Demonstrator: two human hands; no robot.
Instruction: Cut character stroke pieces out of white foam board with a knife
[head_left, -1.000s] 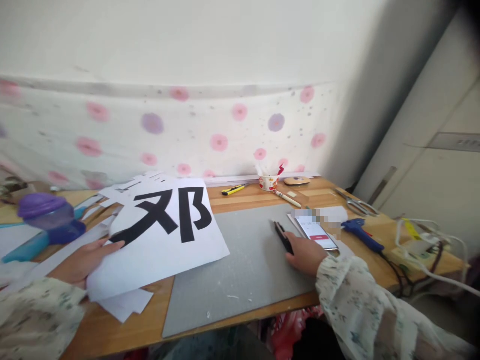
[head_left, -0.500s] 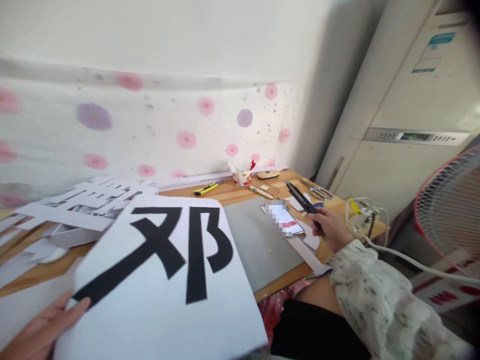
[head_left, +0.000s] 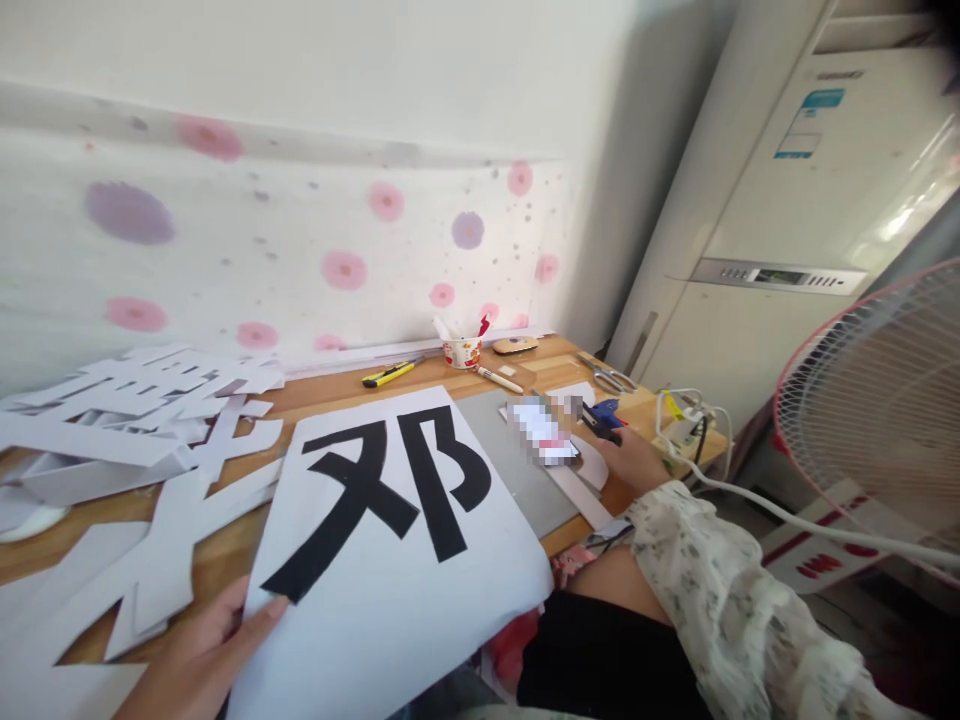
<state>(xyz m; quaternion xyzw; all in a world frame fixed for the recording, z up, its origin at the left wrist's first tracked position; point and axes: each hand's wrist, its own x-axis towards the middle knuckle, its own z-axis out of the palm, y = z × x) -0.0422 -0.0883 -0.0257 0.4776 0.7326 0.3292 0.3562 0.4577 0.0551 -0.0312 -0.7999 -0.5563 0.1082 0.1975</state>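
My left hand (head_left: 196, 655) grips the lower left corner of a white sheet (head_left: 390, 570) printed with a large black character, held over the desk's front edge. My right hand (head_left: 630, 455) rests at the right end of the desk, fingers closed round a black tool (head_left: 598, 423) whose tip points toward a phone (head_left: 541, 437) lying by the grey cutting mat (head_left: 517, 465).
White cut-out paper shapes (head_left: 142, 420) cover the left of the wooden desk (head_left: 330, 393). A yellow utility knife (head_left: 388, 374), a paper cup (head_left: 461, 351), a pen (head_left: 500, 379), scissors (head_left: 606, 375) and a power strip (head_left: 686, 425) lie behind. A fan (head_left: 877, 410) and a tall white appliance (head_left: 780, 260) stand at right.
The view has swung right and down. My left hand drew the printed sheet toward me and off the mat. My right hand picked up the black tool and moved it right beside the phone.
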